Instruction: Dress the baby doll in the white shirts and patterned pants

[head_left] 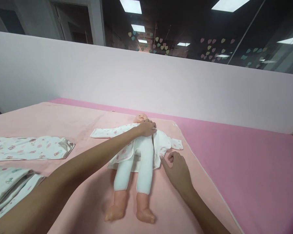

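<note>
A baby doll [145, 162] lies on its back, head away from me and bare feet towards me. Its body and legs are white. A white baby shirt [123, 152] with small pink prints is under and around it, front open and sleeves spread to both sides. My left hand [147, 127] reaches across the doll's chest just below the chin, fingers curled on the shirt's upper edge; the fingertips are partly hidden. Beside the shirt's lower right corner is my right hand [177, 169], thumb at the hem and apart from the loosely bent fingers.
Printed white baby pants or a sleeve-like garment [31, 148] lie at the left, with folded printed clothes [9, 185] nearer me. A pale pink blanket [88, 208] covers part of the pink mat [246, 156]. Behind stands a low white wall [161, 84] below dark glass.
</note>
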`<action>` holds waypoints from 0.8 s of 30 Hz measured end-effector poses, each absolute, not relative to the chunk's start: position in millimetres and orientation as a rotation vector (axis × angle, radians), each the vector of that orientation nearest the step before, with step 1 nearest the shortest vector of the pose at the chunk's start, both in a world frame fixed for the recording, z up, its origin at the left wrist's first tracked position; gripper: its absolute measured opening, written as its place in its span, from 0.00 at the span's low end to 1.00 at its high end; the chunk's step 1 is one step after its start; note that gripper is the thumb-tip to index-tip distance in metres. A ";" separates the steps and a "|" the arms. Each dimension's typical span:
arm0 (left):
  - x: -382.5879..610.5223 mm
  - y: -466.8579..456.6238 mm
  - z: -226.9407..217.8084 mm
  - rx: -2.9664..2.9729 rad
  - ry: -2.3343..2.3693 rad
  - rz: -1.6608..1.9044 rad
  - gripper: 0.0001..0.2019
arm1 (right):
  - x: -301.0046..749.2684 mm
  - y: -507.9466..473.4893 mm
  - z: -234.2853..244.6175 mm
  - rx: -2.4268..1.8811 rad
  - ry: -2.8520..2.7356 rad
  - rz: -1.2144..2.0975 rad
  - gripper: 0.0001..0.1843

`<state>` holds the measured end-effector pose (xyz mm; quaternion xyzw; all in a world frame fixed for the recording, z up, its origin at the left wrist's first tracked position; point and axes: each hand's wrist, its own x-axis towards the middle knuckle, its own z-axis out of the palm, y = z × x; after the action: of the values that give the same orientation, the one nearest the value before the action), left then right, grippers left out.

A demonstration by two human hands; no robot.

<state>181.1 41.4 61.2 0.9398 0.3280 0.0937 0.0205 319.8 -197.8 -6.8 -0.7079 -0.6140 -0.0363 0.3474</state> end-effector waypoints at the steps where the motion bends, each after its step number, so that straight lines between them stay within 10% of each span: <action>1: 184.0 42.7 62.0 2.925 1.023 0.243 0.23 | 321.8 -195.1 -10.3 -1.843 -1.630 -0.110 0.19; 24: 245.5 76.4 64.7 2.633 0.757 -0.249 0.33 | 305.5 -188.4 -10.5 -2.191 -1.604 0.054 0.23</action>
<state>245.5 76.4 64.7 0.9389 0.2701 -0.0889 0.1940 305.5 -188.4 -10.5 -0.7885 -0.5772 0.0195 0.2114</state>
